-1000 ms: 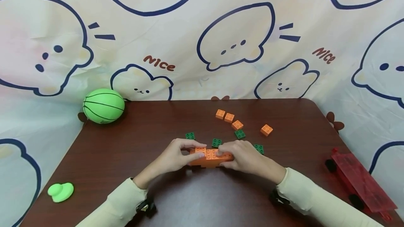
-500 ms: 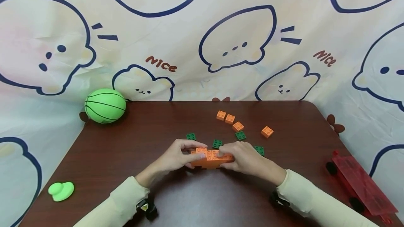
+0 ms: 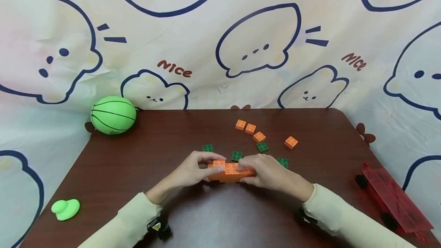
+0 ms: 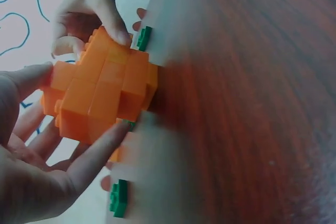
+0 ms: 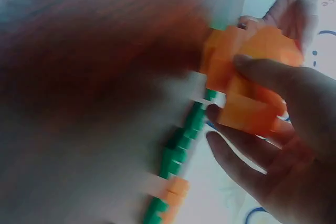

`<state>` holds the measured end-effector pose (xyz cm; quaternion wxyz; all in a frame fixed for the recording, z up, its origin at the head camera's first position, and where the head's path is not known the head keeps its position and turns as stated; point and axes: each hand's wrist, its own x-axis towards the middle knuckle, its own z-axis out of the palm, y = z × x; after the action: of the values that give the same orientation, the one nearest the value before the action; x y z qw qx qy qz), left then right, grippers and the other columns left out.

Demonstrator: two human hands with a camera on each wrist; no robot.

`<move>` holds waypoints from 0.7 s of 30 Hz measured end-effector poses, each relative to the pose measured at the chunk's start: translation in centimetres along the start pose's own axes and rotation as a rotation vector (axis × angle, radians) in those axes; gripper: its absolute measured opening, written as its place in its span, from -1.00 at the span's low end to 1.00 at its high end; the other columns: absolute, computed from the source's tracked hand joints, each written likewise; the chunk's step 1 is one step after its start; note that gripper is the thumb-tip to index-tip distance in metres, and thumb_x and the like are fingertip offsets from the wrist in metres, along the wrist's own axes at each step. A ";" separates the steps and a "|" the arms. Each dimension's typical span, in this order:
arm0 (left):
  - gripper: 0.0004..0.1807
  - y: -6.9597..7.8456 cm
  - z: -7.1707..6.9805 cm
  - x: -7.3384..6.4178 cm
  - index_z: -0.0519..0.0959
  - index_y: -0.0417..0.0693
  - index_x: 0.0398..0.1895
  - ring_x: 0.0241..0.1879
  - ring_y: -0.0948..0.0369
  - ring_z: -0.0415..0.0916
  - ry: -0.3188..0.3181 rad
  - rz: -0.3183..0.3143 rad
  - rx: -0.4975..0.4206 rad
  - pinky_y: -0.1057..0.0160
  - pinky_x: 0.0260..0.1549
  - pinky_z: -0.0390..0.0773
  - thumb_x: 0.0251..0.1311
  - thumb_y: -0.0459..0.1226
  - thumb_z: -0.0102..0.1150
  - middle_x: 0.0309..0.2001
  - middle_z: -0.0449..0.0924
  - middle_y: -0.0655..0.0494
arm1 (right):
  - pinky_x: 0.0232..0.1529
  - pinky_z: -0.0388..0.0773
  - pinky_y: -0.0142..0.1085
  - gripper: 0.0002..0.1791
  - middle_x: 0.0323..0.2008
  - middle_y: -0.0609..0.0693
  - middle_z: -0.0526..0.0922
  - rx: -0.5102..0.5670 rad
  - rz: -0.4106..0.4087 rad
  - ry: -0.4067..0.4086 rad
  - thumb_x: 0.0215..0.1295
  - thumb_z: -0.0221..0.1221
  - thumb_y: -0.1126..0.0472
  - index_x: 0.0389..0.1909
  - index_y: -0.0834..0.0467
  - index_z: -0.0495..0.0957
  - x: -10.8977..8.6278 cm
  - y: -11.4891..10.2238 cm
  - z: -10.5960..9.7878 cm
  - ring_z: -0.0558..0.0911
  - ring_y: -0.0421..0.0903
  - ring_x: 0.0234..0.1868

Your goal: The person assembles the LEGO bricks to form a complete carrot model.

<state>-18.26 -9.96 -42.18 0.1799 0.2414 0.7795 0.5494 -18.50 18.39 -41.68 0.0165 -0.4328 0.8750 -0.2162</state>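
Between both hands is a block of joined orange toy bricks (image 3: 229,176), studs facing up, low over the dark table. My left hand (image 3: 191,169) grips its left end, with the thumb on the near side and fingers behind; in the left wrist view the stepped orange bricks (image 4: 100,85) show between thumb and fingers. My right hand (image 3: 267,169) grips the right end, thumb in front and fingers over the top. The right wrist view has that thumb pressed on the orange side (image 5: 249,111). Part of the block's back is hidden by the fingers.
Behind the hands lie several loose green bricks (image 3: 236,156) and several orange bricks (image 3: 259,137). A green ball (image 3: 113,115) sits at the back left, a light-green rounded object (image 3: 66,209) at the near left. A red, see-through wheeled toy (image 3: 394,198) stands on the right.
Both hands keep their hold on the orange bricks in nearly the same place. Only the head view has shifted slightly.
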 end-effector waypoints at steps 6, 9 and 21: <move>-0.55 0.3 -0.4 -0.6 0.62 0.09 0.27 0.15 0.11 0.61 0.051 0.040 0.124 -0.01 0.15 0.59 0.35 -0.08 0.34 0.21 0.68 -0.01 | 0.24 0.59 0.04 -0.59 0.27 -0.05 0.63 0.094 0.101 -0.036 0.33 0.35 -0.12 0.15 -0.12 0.67 -0.4 2.6 -4.7 0.60 -0.03 0.29; -0.46 0.6 -0.2 -0.8 0.60 0.12 0.28 0.20 0.07 0.61 0.092 0.040 0.159 -0.11 0.21 0.57 0.24 -0.06 0.44 0.22 0.68 0.00 | 0.09 0.64 0.09 -0.60 0.16 0.02 0.68 -0.040 0.321 0.046 0.33 0.37 -0.04 0.14 -0.02 0.68 -1.2 5.9 -6.7 0.66 0.03 0.13; -0.55 0.8 1.6 0.0 0.69 -0.11 0.13 -0.17 0.27 0.61 0.143 0.066 0.274 0.33 -0.24 0.70 0.15 -0.26 0.51 0.02 0.75 0.04 | -0.08 0.68 -0.01 -0.63 -0.11 0.19 0.75 -0.097 0.564 0.114 0.31 0.39 0.18 0.05 0.30 0.66 -5.5 13.2 -6.1 0.63 -0.03 -0.22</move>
<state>-17.19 -8.49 -41.93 0.0711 0.2493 0.8496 0.4593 -26.28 31.89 -42.24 0.0061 -0.1600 0.9697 -0.1847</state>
